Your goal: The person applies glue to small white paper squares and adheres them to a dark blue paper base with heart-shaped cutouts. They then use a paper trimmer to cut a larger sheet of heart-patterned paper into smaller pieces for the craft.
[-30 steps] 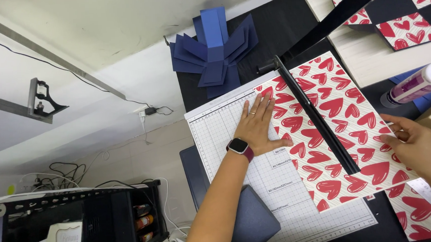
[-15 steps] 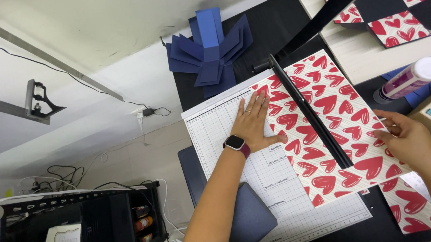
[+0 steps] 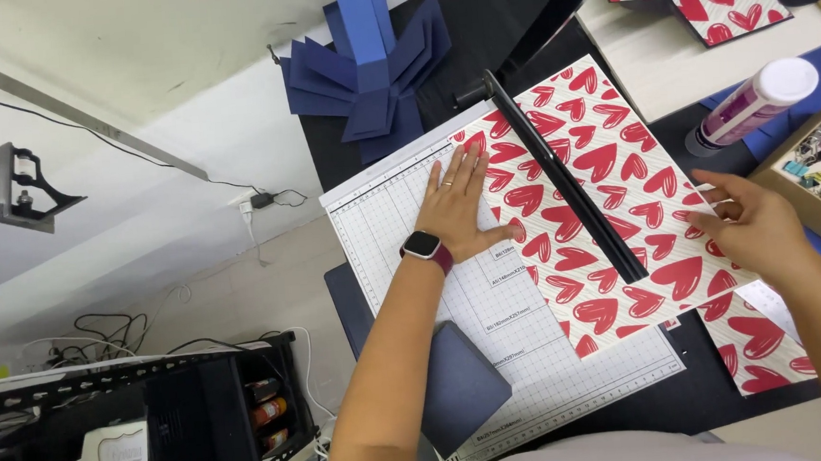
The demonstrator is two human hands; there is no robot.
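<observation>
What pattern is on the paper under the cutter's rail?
Red hearts on white paper, clearest in the head view.

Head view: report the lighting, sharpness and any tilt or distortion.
Head view: bright, even light with soft shadows; the heart-patterned paper and grid cutter board are sharp; the left hand is crisp, the right hand slightly soft at the fingers; the whole scene sits tilted, with wide-angle stretch near the edges.

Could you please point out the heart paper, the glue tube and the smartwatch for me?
Heart paper (image 3: 606, 166), head view, on a red heart right of the cutter bar.
Glue tube (image 3: 754, 105), head view, on its purple body.
Smartwatch (image 3: 422, 246), head view, on its screen.
</observation>
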